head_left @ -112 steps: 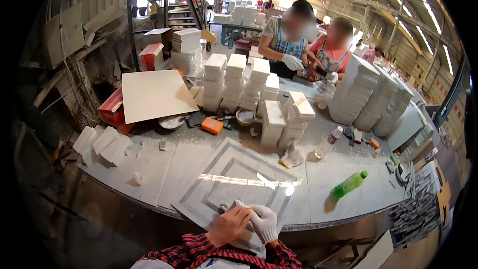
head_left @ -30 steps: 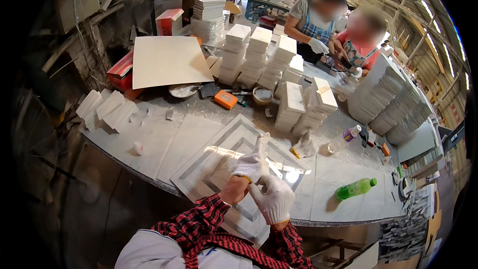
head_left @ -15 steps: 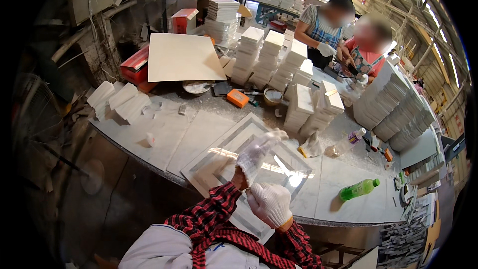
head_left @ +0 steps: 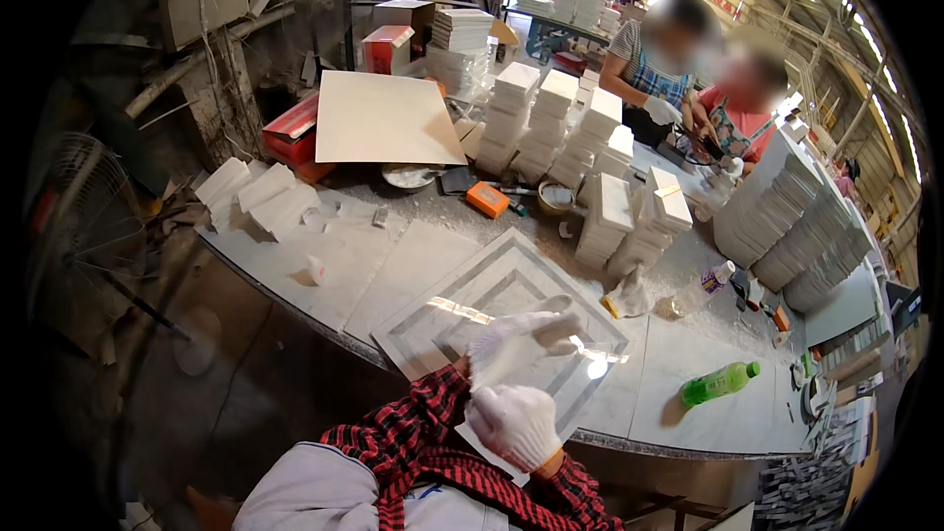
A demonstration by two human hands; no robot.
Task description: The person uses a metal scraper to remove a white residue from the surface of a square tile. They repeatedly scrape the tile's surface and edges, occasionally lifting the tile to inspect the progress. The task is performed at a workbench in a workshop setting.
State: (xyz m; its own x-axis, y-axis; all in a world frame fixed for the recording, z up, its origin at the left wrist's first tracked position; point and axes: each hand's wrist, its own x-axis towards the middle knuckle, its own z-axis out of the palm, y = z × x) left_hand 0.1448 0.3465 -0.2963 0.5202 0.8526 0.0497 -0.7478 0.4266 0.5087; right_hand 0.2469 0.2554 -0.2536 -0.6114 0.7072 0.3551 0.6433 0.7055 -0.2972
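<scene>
My left hand (head_left: 509, 346) wears a white knit glove and hovers over a glossy square stone panel (head_left: 423, 326) inlaid with grey bands. Its fingers point right, stretched out and somewhat blurred, with nothing visible in them. Close below it, my right hand (head_left: 518, 427) is closed in a white glove with an orange cuff, above the panel's near edge. Whether those curled fingers hold anything is hidden. Red-and-black plaid sleeves (head_left: 442, 403) cover both forearms.
A green bottle (head_left: 720, 383) lies on the worktable (head_left: 678, 423) to the right, near a clear bottle (head_left: 700, 287). White tile stacks (head_left: 605, 221) stand beyond the panel. Two people (head_left: 654, 69) work at the far side. A fan (head_left: 93, 206) stands left.
My left hand has lowered towards me, and its fingers have turned further right. My right hand has dropped slightly, staying closed. The whole view has shifted a little.
</scene>
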